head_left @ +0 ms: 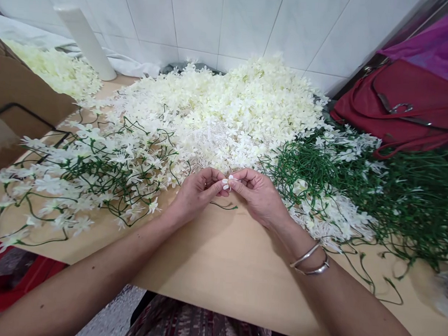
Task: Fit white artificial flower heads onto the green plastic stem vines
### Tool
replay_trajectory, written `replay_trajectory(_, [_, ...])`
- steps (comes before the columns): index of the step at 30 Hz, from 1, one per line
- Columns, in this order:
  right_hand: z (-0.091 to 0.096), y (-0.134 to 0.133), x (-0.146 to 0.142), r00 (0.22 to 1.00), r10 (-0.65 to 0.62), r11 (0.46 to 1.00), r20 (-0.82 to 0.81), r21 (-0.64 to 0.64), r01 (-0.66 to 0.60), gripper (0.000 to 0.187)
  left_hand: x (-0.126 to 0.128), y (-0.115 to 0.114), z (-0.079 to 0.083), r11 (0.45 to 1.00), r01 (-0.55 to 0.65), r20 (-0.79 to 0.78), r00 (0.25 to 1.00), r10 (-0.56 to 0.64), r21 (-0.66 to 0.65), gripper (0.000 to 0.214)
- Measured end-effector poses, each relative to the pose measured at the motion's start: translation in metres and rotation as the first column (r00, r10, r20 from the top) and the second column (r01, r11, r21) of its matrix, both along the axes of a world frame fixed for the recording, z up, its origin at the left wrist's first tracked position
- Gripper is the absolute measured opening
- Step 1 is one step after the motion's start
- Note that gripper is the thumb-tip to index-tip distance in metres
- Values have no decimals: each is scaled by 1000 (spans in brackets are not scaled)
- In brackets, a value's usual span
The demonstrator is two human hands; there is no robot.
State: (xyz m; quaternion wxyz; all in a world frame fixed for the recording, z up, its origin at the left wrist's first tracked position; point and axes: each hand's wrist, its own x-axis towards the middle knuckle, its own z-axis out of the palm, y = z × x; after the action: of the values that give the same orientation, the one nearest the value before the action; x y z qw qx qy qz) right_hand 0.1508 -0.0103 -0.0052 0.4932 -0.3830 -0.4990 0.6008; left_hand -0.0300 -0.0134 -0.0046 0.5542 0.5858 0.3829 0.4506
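White flower pinched between two hands

Petals sit at the centre of the dial: the white flower (229, 181) is above the desk (221, 256), with the fingers of the left hand (197, 191) drawn narrow on it from nine o'clock and those of the right hand (260, 194) pinching it from three. Silver-coloured jewellery (311, 261) circles the right wrist at four. Just beneath, near six, lies a loose green stem (225, 206). Cream-white blossoms (244, 102) heap up at twelve, before a tiled wall (196, 20). Stemmed white flowers (87, 178) sprawl at nine; a dense tangle of green stems (421, 199) fills three. At two rests a red bag (406, 103); at ten, a cardboard box (24, 82).
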Motion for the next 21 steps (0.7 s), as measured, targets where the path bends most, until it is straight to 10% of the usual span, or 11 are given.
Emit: replay_trajectory(21, [12,8,23,997,73,988,-6,-135,-73,35,1,-2,6,999,31,-47,998,-30,21,30])
